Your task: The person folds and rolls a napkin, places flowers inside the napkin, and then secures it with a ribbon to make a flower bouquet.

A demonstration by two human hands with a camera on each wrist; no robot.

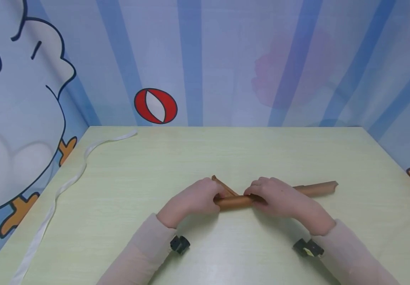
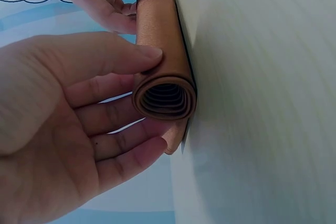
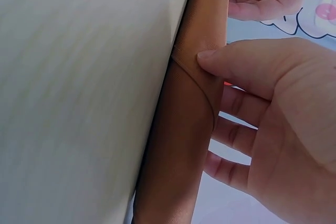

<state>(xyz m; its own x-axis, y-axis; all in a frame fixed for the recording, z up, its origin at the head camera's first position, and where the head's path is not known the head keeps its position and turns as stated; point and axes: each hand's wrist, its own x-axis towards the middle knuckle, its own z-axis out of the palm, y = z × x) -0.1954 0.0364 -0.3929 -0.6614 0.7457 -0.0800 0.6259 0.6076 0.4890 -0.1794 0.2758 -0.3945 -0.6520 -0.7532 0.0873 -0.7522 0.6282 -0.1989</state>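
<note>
Nearest are two pale sleeves (image 1: 137,253), each with a small black camera (image 1: 180,245) at the wrist, reaching in over the surface (image 1: 254,257). Ahead of them, left hand (image 1: 201,196) and right hand (image 1: 277,196) both grasp a brown roll (image 1: 235,202) that lies across the front of the person, on or just above the surface. The left fingers pinch it at its left end, thumb on one side and the other fingers behind; the wrist view there shows nested layers round a hollow core. The right fingers grasp it partway along, the thumb just beside a slanting edge (image 3: 198,81) that crosses the outer layer.

The relation that counts most, I judge, is the roll's long axis: it runs from hand to hand, left to right, its right end tipped slightly away from the person. Its left end is at the left hand, while a long stretch sticks out beyond the right hand, so that free end is nearer the right. Between the hands a narrow flap (image 1: 225,186) slants off the far side, away and leftward.

Well apart on the left, a white strap (image 1: 70,182) winds toward the far edge. Behind stands a striped backdrop (image 1: 190,59) with a printed red ball (image 1: 169,107).
</note>
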